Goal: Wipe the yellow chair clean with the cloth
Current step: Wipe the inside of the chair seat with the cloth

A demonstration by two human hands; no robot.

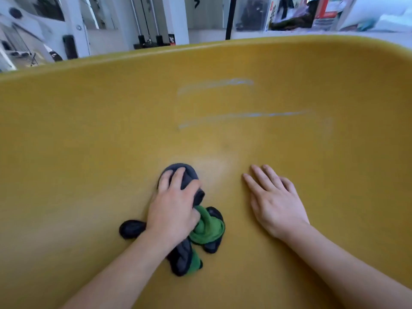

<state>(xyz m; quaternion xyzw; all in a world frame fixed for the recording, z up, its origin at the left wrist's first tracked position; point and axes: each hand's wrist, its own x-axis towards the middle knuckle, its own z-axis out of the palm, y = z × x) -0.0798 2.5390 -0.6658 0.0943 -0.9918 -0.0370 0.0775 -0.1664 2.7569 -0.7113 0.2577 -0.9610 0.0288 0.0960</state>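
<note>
The yellow chair (89, 141) fills most of the view, its curved shell rising to a rim at the top. Two pale bluish-white streaks (240, 117) cross the shell above my hands. A bunched grey, black and green cloth (207, 228) lies on the seat at lower centre. My left hand (174, 208) grips the cloth from above, fingers curled over its grey end. My right hand (274, 201) rests flat on the seat to the right of the cloth, fingers straight and apart from it.
Beyond the chair's rim stand white pillars (176, 18), a black pole (229, 17) and cluttered shelves with packaged goods (301, 14) at the upper right. Dark equipment (70, 46) stands at the upper left.
</note>
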